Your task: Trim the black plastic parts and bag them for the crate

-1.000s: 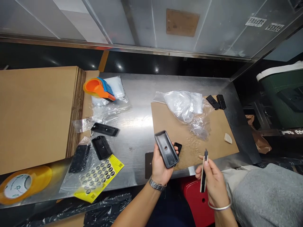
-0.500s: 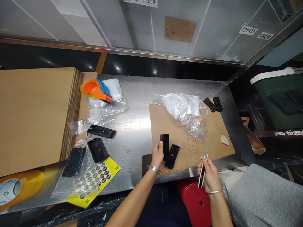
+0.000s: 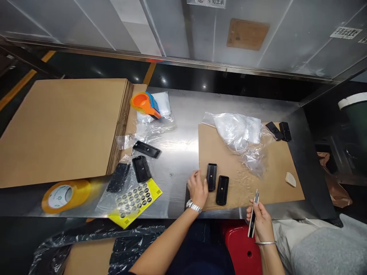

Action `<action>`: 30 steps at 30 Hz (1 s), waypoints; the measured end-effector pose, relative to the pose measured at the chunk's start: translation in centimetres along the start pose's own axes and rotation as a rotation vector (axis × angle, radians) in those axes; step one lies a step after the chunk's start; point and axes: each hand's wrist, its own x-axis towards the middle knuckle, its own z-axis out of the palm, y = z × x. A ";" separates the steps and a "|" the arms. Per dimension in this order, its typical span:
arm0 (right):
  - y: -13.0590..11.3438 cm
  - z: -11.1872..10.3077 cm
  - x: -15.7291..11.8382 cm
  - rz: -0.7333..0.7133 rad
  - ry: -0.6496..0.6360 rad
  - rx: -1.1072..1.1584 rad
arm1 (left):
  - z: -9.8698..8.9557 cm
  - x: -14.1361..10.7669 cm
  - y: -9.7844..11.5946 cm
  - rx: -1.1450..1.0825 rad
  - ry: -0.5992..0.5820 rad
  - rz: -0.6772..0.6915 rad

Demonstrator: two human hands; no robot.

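Pinching a utility knife [image 3: 253, 217] between thumb and fingers, a worker's right hand [image 3: 263, 225] is keeping the blade pointing away in the head view, while the left hand [image 3: 198, 190] is curving its fingers beside a cardboard sheet [image 3: 275, 164]; whether they are grasping anything, one cannot tell. Work is apparently running midway: two black trays, one nearer the left hand [image 3: 211, 177] and one nearer the knife [image 3: 222, 190], are lying hollow side up on the cardboard, their finish impossible to judge. Since the preceding frame, the left hand is releasing the nearer tray and shifting leftward, leaving it lying flat.
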 end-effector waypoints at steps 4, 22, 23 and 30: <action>0.3 0.8 -0.4 -0.026 -0.018 -0.031 | -2.9 -2.6 -3.5 0.025 0.039 -0.206; -4.4 8.6 -6.8 -0.310 -0.374 -0.265 | -6.3 -3.0 10.8 -1.211 -0.417 -0.636; -4.7 8.4 -6.9 -0.273 -0.370 -0.221 | -6.5 -3.2 11.4 -1.252 -0.447 -0.656; -5.4 7.1 -7.1 -0.172 -0.379 -0.055 | -7.0 -4.2 12.6 -1.400 -0.452 -0.631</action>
